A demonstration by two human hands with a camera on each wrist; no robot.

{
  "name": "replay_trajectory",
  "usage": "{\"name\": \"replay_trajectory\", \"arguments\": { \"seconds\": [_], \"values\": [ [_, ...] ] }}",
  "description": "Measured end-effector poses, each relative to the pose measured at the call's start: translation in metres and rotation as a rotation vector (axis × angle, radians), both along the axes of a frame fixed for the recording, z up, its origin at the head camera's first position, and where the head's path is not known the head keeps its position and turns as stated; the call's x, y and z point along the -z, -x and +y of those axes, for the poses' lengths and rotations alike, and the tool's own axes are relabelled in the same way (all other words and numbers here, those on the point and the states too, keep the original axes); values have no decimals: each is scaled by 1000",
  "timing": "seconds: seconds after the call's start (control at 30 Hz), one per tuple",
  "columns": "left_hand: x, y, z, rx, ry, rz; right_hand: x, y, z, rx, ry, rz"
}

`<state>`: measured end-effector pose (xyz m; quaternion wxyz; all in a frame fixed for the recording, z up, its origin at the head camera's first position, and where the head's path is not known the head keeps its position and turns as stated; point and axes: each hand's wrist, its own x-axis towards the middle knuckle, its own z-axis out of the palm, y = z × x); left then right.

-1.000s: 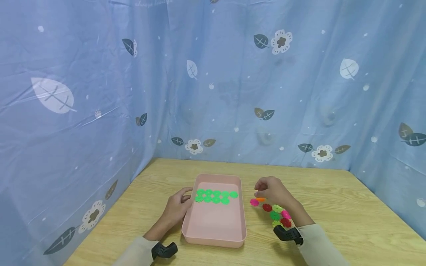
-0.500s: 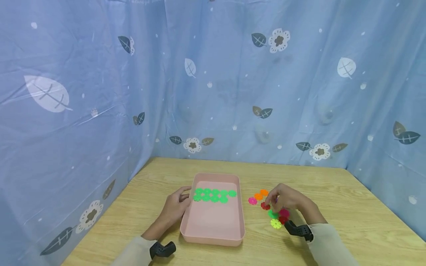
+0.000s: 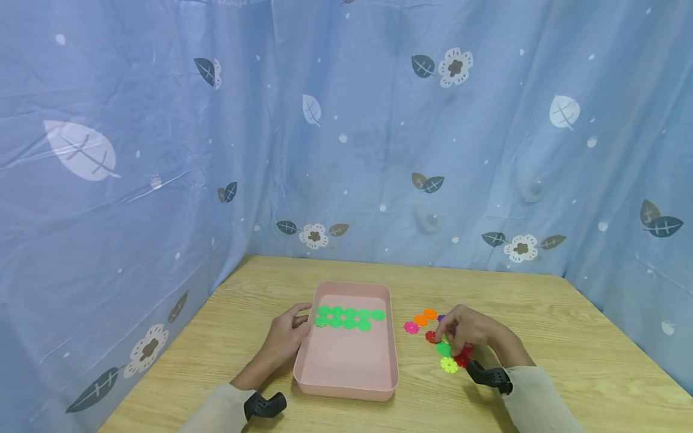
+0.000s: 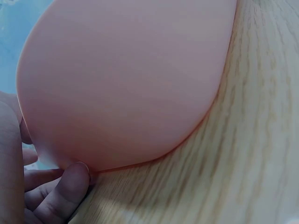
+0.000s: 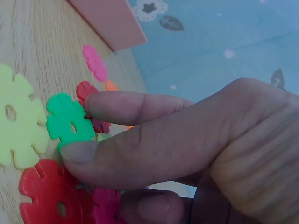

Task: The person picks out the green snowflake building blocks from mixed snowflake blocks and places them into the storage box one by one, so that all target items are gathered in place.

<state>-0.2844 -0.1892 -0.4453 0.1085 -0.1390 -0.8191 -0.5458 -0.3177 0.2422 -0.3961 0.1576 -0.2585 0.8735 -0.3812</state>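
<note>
A pink tray (image 3: 346,367) holds several bright green flower-shaped plastic discs (image 3: 350,323), laid in two rows near its far half. My left hand (image 3: 285,337) grips the tray's left side, thumb (image 4: 74,179) against the outer wall and other fingers at the rim. Right of the tray, my right hand (image 3: 470,329) is low over a loose cluster of discs. Its thumb overlaps the edge of a green disc (image 5: 70,116), and the index fingertip is apart from the thumb, beside a dark red disc (image 5: 86,91). Part of the cluster is hidden under this hand.
Around the right hand lie a pink disc (image 3: 411,328), two orange discs (image 3: 425,317), a yellow disc (image 3: 449,365) and a red disc (image 3: 462,359). A blue patterned curtain (image 3: 379,150) hangs behind the wooden table (image 3: 271,279) and along its sides.
My right hand has moved right and toward me, away from the orange discs and over the cluster, shifting only slightly in the last half second. The left hand and tray stay put.
</note>
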Motion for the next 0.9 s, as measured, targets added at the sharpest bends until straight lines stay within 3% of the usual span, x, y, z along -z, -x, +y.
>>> {"name": "replay_trajectory", "arguments": {
  "seconds": [0.43,0.9],
  "values": [
    [-1,0,0,-17,5,-2,0,1,-4,7,16,-2],
    [-1,0,0,3,15,2,-2,-5,-21,5,-97,59]
  ]
}}
